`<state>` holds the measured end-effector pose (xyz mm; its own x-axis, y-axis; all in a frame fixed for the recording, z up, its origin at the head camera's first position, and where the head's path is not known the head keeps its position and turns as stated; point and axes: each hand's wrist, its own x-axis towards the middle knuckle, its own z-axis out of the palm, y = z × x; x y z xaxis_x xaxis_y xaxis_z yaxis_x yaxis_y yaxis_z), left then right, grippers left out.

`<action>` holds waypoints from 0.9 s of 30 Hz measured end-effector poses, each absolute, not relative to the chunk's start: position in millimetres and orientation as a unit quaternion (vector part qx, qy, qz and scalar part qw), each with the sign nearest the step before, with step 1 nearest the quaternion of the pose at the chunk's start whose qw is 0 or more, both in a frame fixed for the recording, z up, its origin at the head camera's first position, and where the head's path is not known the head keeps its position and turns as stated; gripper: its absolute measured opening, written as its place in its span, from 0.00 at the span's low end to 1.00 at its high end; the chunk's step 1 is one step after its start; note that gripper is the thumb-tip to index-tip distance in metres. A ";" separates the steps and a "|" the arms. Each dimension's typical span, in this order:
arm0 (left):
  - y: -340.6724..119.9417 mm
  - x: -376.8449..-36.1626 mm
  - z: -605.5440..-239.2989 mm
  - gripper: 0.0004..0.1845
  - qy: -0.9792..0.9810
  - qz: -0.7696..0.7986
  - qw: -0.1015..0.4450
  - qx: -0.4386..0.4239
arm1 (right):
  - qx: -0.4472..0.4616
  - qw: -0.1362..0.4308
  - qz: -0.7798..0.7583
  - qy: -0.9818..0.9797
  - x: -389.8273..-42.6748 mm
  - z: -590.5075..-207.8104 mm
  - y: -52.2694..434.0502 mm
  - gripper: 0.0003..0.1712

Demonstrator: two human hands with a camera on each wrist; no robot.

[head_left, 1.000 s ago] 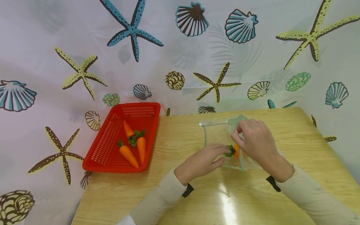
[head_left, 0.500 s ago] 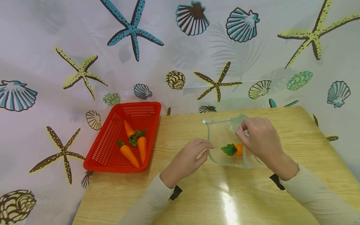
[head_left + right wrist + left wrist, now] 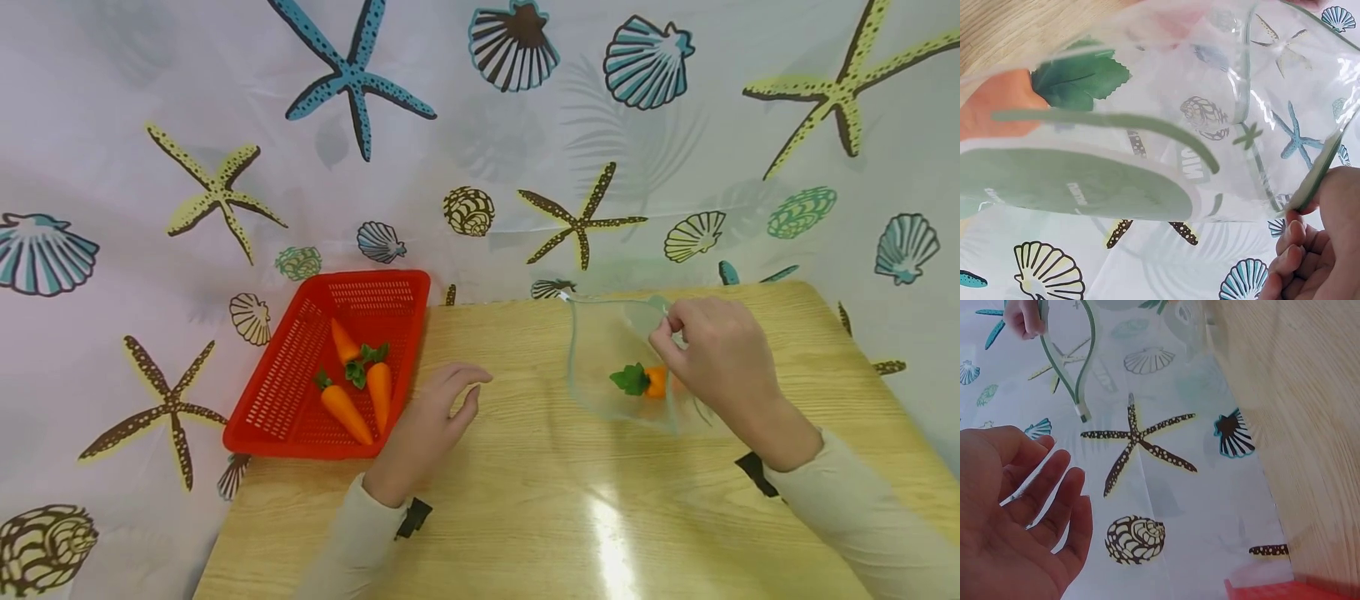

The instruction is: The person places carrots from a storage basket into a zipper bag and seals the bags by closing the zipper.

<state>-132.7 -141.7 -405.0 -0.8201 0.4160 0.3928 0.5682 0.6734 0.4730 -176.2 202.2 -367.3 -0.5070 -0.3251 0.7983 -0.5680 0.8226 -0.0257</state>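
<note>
Head view: clear bag (image 3: 611, 350) holds orange carrot (image 3: 654, 382), green leaves.

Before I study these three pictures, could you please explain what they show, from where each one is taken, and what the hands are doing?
No machine here: a person works with two bare hands. The wide picture comes from a camera on the head, looking down at a wooden table. The other two come from cameras on each wrist, so they look close and tilted.

The right hand pinches the rim of a clear plastic bag, lifting its mouth open; one toy carrot lies inside. The right wrist view looks through that bag. The left hand holds nothing, fingers relaxed, between the bag and a red basket with three more carrots. Behind hangs a curtain printed with shells and starfish.
</note>
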 end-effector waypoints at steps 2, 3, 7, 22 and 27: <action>-152.6 -133.1 -406.3 0.12 -0.909 -0.299 0.135 -0.256 | 0.259 0.417 0.139 -0.860 -176.1 -366.4 204.1 0.12; -157.9 -133.1 -406.6 0.12 -0.910 -0.302 0.139 -0.248 | 0.258 0.415 0.138 -0.861 -176.1 -366.1 204.8 0.13; -179.9 -133.4 -409.9 0.12 -0.913 -0.310 0.156 -0.215 | 0.256 0.408 0.135 -0.866 -176.1 -365.3 206.8 0.14; -266.0 -132.0 -432.4 0.13 -0.944 -0.281 0.169 -0.018 | 0.256 0.413 0.174 -0.856 -171.6 -372.8 202.6 0.09; -283.2 -133.3 -440.4 0.14 -0.948 -0.281 0.149 0.014 | 0.257 0.404 0.172 -0.861 -170.4 -375.8 202.8 0.09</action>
